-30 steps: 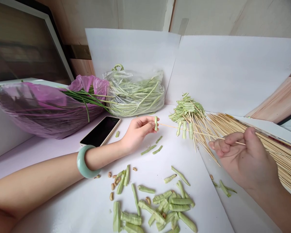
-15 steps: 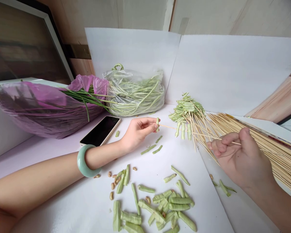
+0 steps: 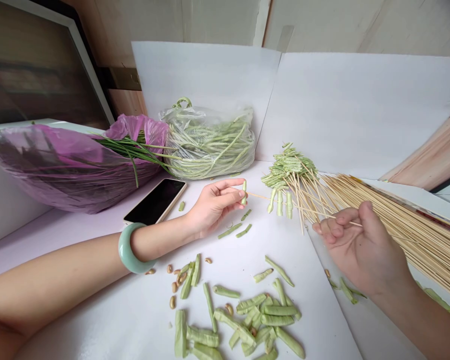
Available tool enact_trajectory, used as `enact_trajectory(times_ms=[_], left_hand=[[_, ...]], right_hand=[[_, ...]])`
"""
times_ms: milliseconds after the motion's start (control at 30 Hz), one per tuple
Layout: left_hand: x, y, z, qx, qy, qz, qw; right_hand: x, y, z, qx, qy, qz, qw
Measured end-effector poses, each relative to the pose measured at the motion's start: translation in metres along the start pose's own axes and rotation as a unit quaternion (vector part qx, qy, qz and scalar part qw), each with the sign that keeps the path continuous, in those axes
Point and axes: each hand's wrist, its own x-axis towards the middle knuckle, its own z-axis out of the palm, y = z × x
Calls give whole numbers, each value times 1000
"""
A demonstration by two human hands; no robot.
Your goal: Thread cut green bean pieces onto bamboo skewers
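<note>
My left hand (image 3: 213, 206) pinched a short pale green bean piece (image 3: 244, 193) at the tip of a thin bamboo skewer (image 3: 315, 212). My right hand (image 3: 354, 246) clamped that skewer, three green bean pieces (image 3: 279, 203) already threaded on it.

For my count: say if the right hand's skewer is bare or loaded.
Loaded: three bean pieces sit along the skewer; the left hand holds a fourth at its tip.

Smartphone (image 3: 155, 202) face up on pale counter — purple plastic bag (image 3: 67, 170) with long green stalks (image 3: 131, 150) behind it, clear plastic bag (image 3: 210, 145) of long beans alongside — white card sheets (image 3: 341, 110) propped behind.
</note>
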Motion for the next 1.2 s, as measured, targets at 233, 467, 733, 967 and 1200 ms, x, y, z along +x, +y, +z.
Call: enact_trajectory(times_ms=[233, 467, 733, 967, 1200], left_hand=[[-2, -1, 1, -35, 0, -16, 999], [-10, -9, 7, -62, -23, -68, 996], [-11, -9, 11, -25, -35, -59, 997], [-20, 2, 11, 263, -268, -65, 925], [-25, 30, 19, 490, -525, -113, 687]], right_hand=[[-5, 7, 0, 22, -1, 21, 1000], [-18, 11, 13, 24, -29, 43, 998], [-16, 2, 10, 32, -16, 24, 999], [0, -11, -4, 44, 35, -19, 998], [-1, -13, -4, 47, 41, -12, 998]])
